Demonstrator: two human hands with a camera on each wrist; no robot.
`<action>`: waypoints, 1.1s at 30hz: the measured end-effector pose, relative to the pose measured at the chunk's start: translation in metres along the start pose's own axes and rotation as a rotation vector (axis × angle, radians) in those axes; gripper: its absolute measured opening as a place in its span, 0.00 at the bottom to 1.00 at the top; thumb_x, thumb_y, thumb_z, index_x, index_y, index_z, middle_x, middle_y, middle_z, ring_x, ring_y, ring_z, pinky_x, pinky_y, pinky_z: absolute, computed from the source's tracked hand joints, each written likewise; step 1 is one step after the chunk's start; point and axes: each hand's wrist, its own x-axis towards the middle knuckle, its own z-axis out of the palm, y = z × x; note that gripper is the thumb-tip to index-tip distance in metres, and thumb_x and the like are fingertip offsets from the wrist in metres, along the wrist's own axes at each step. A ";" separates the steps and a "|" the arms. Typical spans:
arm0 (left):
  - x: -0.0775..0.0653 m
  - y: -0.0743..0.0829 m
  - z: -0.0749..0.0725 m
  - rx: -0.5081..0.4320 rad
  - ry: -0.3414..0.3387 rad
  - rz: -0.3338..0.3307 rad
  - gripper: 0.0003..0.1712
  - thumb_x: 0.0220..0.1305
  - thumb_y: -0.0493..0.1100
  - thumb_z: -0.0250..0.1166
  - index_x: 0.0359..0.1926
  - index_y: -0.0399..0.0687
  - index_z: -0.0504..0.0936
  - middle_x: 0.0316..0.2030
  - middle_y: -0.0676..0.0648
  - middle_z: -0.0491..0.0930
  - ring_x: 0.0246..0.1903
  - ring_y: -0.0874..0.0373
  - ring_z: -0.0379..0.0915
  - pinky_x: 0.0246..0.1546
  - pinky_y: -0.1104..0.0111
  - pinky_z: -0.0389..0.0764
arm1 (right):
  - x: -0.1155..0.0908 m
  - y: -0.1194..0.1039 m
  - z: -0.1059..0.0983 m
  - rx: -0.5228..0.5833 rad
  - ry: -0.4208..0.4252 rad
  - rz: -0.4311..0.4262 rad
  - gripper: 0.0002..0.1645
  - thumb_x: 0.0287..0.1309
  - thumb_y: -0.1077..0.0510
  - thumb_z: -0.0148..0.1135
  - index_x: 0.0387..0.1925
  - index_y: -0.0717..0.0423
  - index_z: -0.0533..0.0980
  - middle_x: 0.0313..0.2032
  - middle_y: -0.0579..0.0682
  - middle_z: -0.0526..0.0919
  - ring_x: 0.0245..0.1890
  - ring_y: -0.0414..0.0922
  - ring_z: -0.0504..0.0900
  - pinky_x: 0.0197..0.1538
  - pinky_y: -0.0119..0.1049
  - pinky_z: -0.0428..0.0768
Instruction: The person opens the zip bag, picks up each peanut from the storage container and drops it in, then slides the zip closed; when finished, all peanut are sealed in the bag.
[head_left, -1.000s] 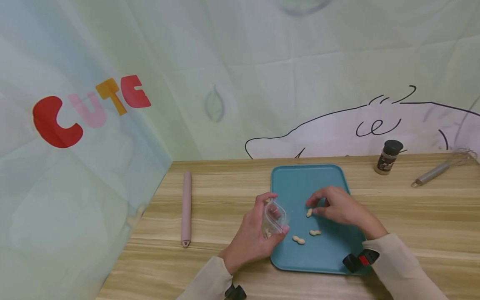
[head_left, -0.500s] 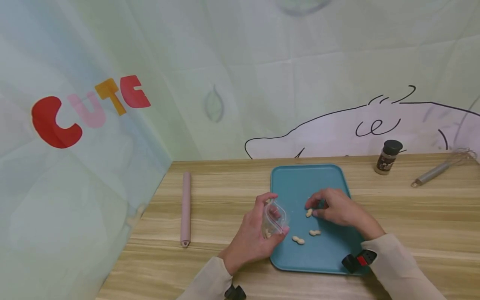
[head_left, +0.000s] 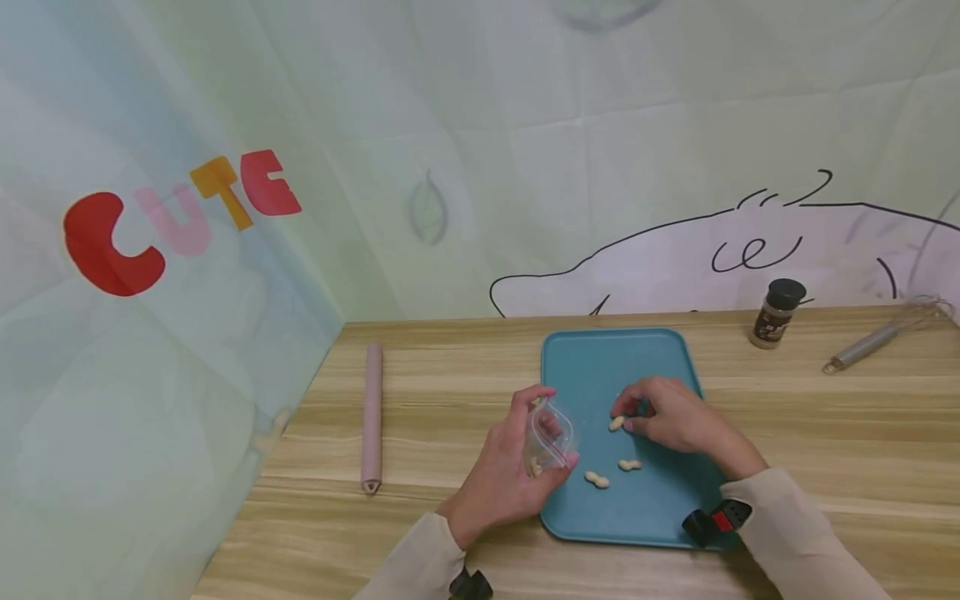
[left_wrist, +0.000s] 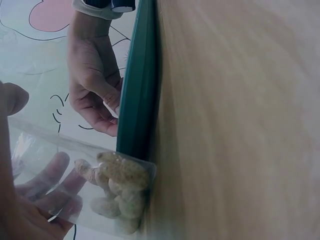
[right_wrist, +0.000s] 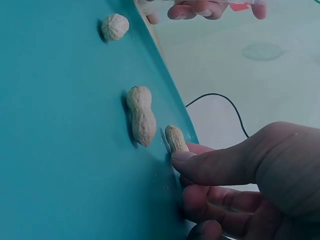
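My left hand (head_left: 513,462) grips a clear zip bag (head_left: 550,433) by its sides, its mouth spread apart beside the blue tray (head_left: 615,354). Several peanuts (left_wrist: 122,187) lie at the bottom of the bag in the left wrist view. Over the tray, my right hand (head_left: 678,414) pinches an unshelled peanut (right_wrist: 175,137) between thumb and fingers, close to the tray surface. Two more peanuts lie on the tray nearer to me, one (head_left: 630,465) below the right hand and another (head_left: 597,480) close to the left thumb.
A pink rolling pin (head_left: 372,417) lies on the wooden table (head_left: 442,367) to the left. At the back right stands a black-capped seasoning jar (head_left: 777,314), and a whisk (head_left: 870,343) lies farther right. A printed cloth hangs behind the table.
The pinched peanut has turned slightly and shifted a little left in my right fingers. The right forearm has moved slightly left; my left hand and the bag stay in place.
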 end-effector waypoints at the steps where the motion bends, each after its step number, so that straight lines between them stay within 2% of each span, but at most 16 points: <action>1: 0.000 0.000 0.000 0.002 0.001 0.002 0.43 0.66 0.48 0.72 0.75 0.61 0.58 0.47 0.50 0.83 0.47 0.60 0.82 0.55 0.63 0.83 | 0.000 0.000 0.000 0.002 0.001 0.001 0.07 0.63 0.64 0.72 0.40 0.51 0.89 0.37 0.46 0.88 0.36 0.41 0.75 0.39 0.36 0.72; 7: 0.001 0.000 0.000 0.008 0.002 0.005 0.44 0.65 0.48 0.72 0.75 0.59 0.59 0.47 0.50 0.83 0.46 0.62 0.81 0.54 0.63 0.83 | -0.002 -0.002 -0.001 0.038 0.019 0.012 0.05 0.65 0.63 0.71 0.41 0.52 0.88 0.38 0.47 0.88 0.33 0.41 0.75 0.36 0.34 0.72; 12: 0.000 0.000 0.000 0.001 -0.002 0.002 0.44 0.66 0.49 0.72 0.76 0.60 0.58 0.47 0.49 0.84 0.46 0.63 0.81 0.54 0.63 0.83 | -0.003 -0.007 -0.004 0.090 0.074 0.029 0.07 0.67 0.63 0.69 0.43 0.54 0.88 0.40 0.51 0.89 0.32 0.42 0.75 0.32 0.34 0.72; 19: 0.000 0.001 0.001 -0.009 -0.009 -0.002 0.44 0.66 0.48 0.72 0.76 0.61 0.58 0.47 0.50 0.83 0.47 0.63 0.80 0.56 0.62 0.83 | -0.003 -0.016 -0.009 0.097 0.117 0.043 0.08 0.68 0.62 0.68 0.45 0.54 0.89 0.38 0.50 0.89 0.27 0.42 0.75 0.27 0.32 0.72; 25: 0.000 0.001 0.001 0.002 -0.006 0.002 0.44 0.66 0.49 0.72 0.76 0.57 0.59 0.47 0.53 0.83 0.46 0.63 0.81 0.55 0.62 0.83 | -0.005 -0.026 -0.012 0.112 0.146 0.022 0.07 0.69 0.60 0.69 0.46 0.54 0.88 0.33 0.48 0.86 0.23 0.41 0.73 0.24 0.32 0.68; 33: 0.000 0.001 0.001 -0.013 -0.015 -0.021 0.44 0.65 0.47 0.73 0.75 0.61 0.58 0.48 0.53 0.82 0.47 0.62 0.81 0.56 0.62 0.83 | -0.009 -0.041 -0.017 0.142 0.198 -0.050 0.07 0.67 0.61 0.71 0.46 0.53 0.89 0.34 0.46 0.87 0.21 0.37 0.71 0.24 0.32 0.68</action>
